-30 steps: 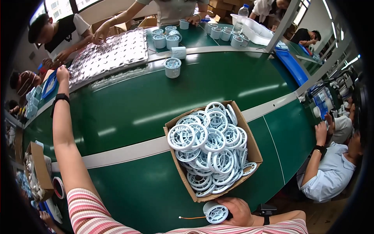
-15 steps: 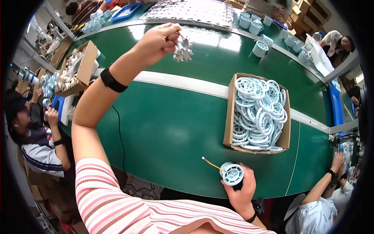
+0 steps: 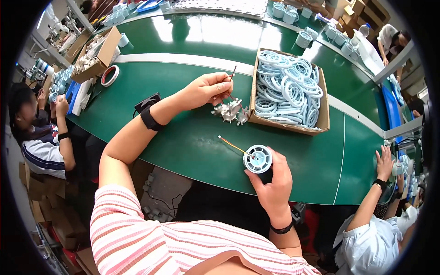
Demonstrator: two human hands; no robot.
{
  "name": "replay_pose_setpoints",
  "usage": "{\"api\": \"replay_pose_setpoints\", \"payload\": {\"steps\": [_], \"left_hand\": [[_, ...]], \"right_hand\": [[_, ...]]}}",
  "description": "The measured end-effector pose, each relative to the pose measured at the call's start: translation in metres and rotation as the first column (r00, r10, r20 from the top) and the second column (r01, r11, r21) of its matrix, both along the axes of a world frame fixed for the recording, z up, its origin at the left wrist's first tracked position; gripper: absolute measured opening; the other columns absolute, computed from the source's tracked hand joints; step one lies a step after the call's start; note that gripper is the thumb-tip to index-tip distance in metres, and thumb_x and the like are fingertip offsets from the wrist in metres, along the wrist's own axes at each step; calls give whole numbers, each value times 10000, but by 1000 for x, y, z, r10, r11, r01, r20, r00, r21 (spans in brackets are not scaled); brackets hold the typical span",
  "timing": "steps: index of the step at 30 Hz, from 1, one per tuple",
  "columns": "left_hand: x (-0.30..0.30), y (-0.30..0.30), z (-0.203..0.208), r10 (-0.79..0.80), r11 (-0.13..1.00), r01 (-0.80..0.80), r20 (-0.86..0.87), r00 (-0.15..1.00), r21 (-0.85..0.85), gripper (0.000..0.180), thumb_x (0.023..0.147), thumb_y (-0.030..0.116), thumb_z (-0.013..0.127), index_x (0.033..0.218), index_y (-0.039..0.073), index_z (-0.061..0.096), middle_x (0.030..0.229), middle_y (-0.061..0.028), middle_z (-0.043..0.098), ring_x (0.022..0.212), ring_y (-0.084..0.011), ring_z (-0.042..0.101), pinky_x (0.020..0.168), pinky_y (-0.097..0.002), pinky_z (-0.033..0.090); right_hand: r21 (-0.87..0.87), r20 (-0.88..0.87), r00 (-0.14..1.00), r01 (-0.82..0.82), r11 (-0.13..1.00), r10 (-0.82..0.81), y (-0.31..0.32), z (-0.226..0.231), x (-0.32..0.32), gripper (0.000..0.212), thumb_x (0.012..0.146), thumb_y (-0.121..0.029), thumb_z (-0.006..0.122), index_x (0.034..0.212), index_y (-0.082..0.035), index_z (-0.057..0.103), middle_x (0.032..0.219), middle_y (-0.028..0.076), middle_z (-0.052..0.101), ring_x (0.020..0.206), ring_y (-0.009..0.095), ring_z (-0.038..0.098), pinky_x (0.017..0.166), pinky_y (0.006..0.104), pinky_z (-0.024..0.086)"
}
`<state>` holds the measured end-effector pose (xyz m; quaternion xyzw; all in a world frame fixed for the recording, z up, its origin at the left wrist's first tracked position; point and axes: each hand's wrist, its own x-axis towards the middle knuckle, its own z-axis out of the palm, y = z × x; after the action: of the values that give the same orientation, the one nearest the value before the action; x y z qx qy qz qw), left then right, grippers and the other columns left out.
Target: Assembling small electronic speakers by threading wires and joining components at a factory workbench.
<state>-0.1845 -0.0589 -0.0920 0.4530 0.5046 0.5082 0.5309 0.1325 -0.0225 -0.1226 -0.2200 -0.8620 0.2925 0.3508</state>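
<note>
My left hand [image 3: 208, 90], held over the middle of the bench, pinches thin red and dark wires. From them hangs a cluster of small silvery, finned parts [image 3: 229, 111], close to the near left corner of the carton of rings. Whether the lowest parts touch the bench I cannot tell. Nearer to me, my right hand [image 3: 274, 183] is wrapped round a light-blue cylindrical housing [image 3: 257, 159], its open, spoked end facing up. An orange-yellow lead [image 3: 233, 145] with a small white plug sticks out of the housing toward the left.
A cardboard carton [image 3: 288, 129] full of light-blue rings [image 3: 293, 89] stands right of centre on the green bench [image 3: 192, 151]. At the left are a tape roll [image 3: 109, 76] and another carton [image 3: 107, 48]. Blue housings [image 3: 303, 40] stand at the back. Co-workers sit at both sides.
My left hand has come down and nearer with the hanging silvery parts. My right hand still holds the housing, now turned more upright. The view has shifted, so the bench appears higher.
</note>
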Motion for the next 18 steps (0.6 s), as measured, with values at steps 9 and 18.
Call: {"api": "replay_pose_setpoints", "payload": {"steps": [9, 18], "left_hand": [[-21, 1, -9, 797, 599, -242, -541, 267, 764, 279, 898, 186, 712, 1137, 65, 632, 1201, -91, 603, 1118, -236, 564, 962, -366, 423], [36, 1, -7, 416, 876, 154, -878, 237, 457, 375, 857, 246, 736, 1184, 75, 667, 1285, -78, 602, 1374, -307, 434, 1138, -518, 241]], "right_hand": [[-18, -5, 1000, 16, 1000, -16, 2, -1, 2, 609, 695, -79, 874, 1236, -3, 604, 1108, 158, 669, 986, 332, 660, 857, 388, 527], [18, 31, 1000, 1, 1000, -1, 0, 0, 0, 619, 700, -87, 872, 1249, -5, 596, 1106, 159, 664, 980, 337, 655, 854, 395, 523]]}}
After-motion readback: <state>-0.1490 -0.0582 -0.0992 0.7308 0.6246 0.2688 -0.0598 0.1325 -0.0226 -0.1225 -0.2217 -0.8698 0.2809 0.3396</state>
